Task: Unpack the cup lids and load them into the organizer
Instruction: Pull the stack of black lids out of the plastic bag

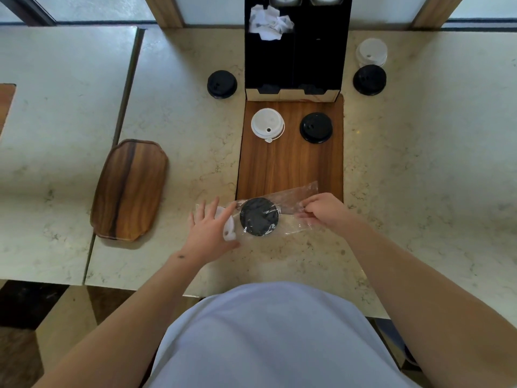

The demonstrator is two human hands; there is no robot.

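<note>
- At the near edge of the pale marble worktop (405,169), lying crosswise: long clear plastic sleeve (282,211), half on the worktop, half over the front of the brown wooden inset board (291,163).
- Showing through the film, flat, top up: round black plastic cup lid (259,217); beside it at the sleeve's left end, white plastic cup lid (228,229), mostly hidden.
- Running left to right, tilting slightly up and away toward the right: sleeve's long axis, with the empty crumpled end pointing right.
- Resting flat over the left end, fingers straight and spread: left hand (208,233), pressing rather than gripping.
- Pinching the right end of the film, fingers curled together: right hand (324,210).
- Risking, judged from here: film slipping or tearing under a sharp pull, lids sliding out together and skidding off the near edge.
- Risking also: black and white lids getting mixed, given loose lids of both colours already sitting on the board and beside the tall black organizer (293,65) at the back.
- Possibly blocking one slot: crumpled white paper (270,22) sitting in the organizer's left compartment.
</note>
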